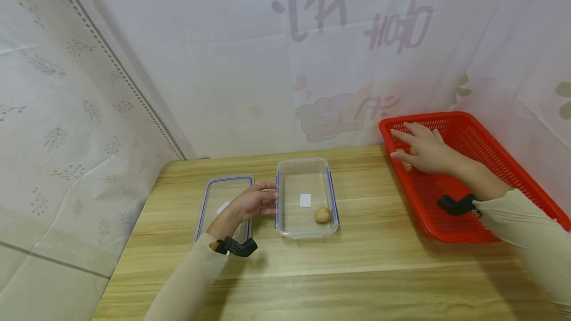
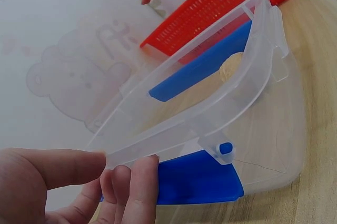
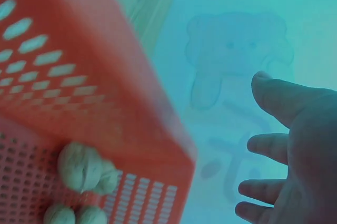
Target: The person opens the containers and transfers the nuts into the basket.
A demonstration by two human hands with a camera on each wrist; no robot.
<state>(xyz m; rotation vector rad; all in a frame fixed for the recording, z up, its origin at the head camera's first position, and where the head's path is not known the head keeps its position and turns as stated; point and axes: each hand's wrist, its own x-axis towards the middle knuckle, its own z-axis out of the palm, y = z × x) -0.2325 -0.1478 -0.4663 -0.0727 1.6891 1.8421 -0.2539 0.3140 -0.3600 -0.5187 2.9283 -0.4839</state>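
A clear food container (image 1: 290,232) with blue side latches stands on the table, one walnut (image 1: 322,215) in its near right corner. My left hand (image 1: 254,201) is at the container's left side, its fingertips against the blue latch (image 2: 200,179) and its thumb by the rim. Above the far left part of the red basket (image 1: 419,212) is my right hand (image 1: 426,152), fingers spread, with nothing held. Several walnuts (image 3: 79,166) lie in the corner of the basket, mostly hidden under that hand in the head view.
A clear lid (image 1: 209,197) with a blue seal lies left of the container, partly under my left forearm. Patterned curtains (image 1: 232,63) hang right behind the wooden table (image 1: 312,281) and along its sides.
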